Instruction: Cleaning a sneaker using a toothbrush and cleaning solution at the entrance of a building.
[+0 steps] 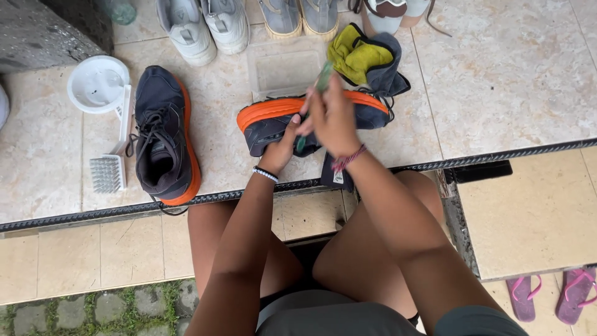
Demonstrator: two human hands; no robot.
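Dark shoe with an orange sole [273, 118] lying on its side on the tiled ledge [472, 99], directly under both hands, sole edge turned away from the body. Left hand [283, 146] pressed against the shoe's upper, fingers curled on it, beaded band at the wrist. Right hand [333, 118] just above, closed around a thin green brush handle [322, 78] that sticks up past the knuckles; red string at that wrist. Just beyond the right hand, a yellow cloth [357, 56] bunched on a grey cloth [385, 71]. Straight ahead of the hands, a clear plastic tray [283, 68]. Well left of the left hand, the matching shoe [163, 134] upright, laces loose; further left, a white scrub brush [112, 162] and a white round bowl [97, 84]. Beyond everything, a row of pale sneakers [205, 25]. Down to the right, near the knee, pink sandals [553, 298] on lower tiles.
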